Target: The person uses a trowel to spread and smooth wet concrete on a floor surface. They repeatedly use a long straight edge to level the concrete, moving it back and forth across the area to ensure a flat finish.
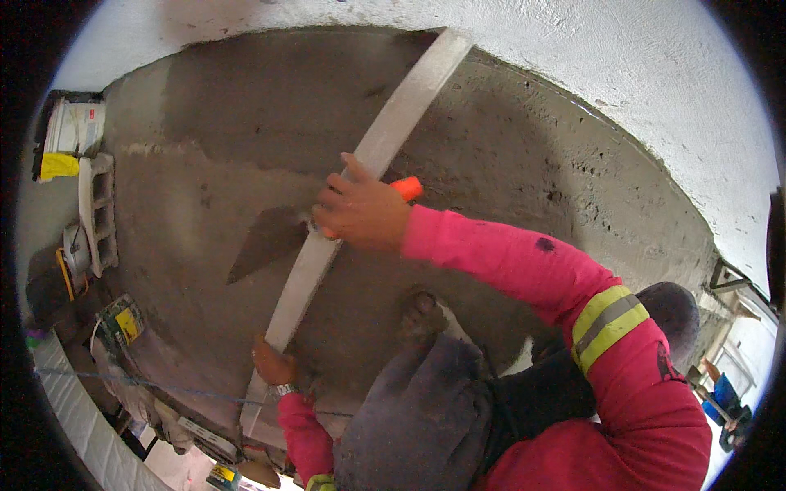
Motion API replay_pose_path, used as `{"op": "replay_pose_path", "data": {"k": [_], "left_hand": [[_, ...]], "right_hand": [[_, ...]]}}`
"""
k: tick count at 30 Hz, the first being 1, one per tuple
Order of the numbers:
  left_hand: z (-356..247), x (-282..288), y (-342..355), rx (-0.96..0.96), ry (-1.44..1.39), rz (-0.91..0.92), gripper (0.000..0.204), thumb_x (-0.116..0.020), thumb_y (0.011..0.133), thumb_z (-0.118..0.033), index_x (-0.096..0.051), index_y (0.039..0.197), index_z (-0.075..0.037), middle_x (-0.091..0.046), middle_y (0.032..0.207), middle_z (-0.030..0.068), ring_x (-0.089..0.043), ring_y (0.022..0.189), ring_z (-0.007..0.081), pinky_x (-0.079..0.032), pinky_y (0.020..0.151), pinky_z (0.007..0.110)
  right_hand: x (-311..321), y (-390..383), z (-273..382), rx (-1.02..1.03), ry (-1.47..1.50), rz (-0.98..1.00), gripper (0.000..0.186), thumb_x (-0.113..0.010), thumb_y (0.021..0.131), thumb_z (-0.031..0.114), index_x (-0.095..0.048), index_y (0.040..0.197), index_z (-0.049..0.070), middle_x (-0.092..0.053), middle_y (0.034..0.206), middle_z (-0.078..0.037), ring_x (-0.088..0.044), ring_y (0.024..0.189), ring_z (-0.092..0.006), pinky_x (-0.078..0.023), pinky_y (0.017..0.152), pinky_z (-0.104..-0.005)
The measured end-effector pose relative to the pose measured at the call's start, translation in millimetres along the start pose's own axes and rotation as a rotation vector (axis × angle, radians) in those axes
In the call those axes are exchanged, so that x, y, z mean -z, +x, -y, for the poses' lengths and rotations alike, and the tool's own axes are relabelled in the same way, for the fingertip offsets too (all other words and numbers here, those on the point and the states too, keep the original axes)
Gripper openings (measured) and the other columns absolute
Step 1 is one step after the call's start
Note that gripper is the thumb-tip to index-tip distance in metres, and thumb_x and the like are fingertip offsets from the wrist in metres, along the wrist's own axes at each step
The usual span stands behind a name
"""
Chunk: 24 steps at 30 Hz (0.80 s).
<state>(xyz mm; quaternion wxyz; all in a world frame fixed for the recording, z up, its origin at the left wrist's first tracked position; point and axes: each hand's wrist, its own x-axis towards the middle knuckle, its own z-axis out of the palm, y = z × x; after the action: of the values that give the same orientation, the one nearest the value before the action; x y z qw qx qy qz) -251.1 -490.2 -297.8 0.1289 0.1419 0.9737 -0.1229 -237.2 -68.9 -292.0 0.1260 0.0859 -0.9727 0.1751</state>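
A long, pale straightedge (409,102) runs slantwise over the grey mortar surface (221,188), from the white wall at the top down to the lower left. My left hand (274,364) is closed round its lower part, with a watch at the wrist. Farther up, my right hand (360,209) lies across the straightedge, thumb along it. Under that palm is a trowel's orange handle (407,189), sticking out on the right. The trowel's dark pointed blade (266,241) extends left of the straightedge, over the mortar.
A white wall (622,74) borders the mortar above and right. On the left stand a white bucket (82,127), a hollow concrete block (100,214) and a bag with a yellow label (121,323). A blue string (147,382) crosses the lower left. My bent leg (417,401) is close below.
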Motion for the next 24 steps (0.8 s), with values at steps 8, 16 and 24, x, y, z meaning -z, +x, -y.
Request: {"op": "replay_pose_path", "data": {"k": [8,16,24], "left_hand": [[-1,17,46,0.167,0.06,0.002,0.079,-0.079,0.058,-0.024,-0.042,0.124,-0.002,-0.055,0.112,0.0177,-0.053,0.102,0.0364,-0.044,0.084,0.045],[50,16,88,0.193,0.011,-0.02,0.08,-0.079,0.059,-0.021,-0.041,0.127,-0.001,-0.054,0.117,0.0191,-0.051,0.107,0.036,-0.043,0.088,0.044],[74,14,79,0.041,-0.036,-0.146,0.066,-0.077,0.059,-0.016,-0.047,0.116,-0.002,-0.055,0.109,0.0205,-0.052,0.103,0.0389,-0.044,0.085,0.045]], "right_hand": [[-24,50,4,0.027,0.001,-0.009,0.026,-0.059,0.077,0.03,-0.061,0.099,0.016,-0.058,0.096,-0.003,-0.051,0.103,-0.0219,-0.027,0.101,-0.0563],[-36,112,13,0.015,0.091,0.126,0.023,-0.055,0.081,0.031,-0.064,0.097,0.018,-0.061,0.103,-0.004,-0.05,0.108,-0.0226,-0.026,0.101,-0.0552],[-24,108,32,-0.004,0.061,0.063,0.023,-0.056,0.08,0.029,-0.065,0.096,0.015,-0.06,0.104,-0.005,-0.05,0.108,-0.0225,-0.027,0.101,-0.0543]]}}
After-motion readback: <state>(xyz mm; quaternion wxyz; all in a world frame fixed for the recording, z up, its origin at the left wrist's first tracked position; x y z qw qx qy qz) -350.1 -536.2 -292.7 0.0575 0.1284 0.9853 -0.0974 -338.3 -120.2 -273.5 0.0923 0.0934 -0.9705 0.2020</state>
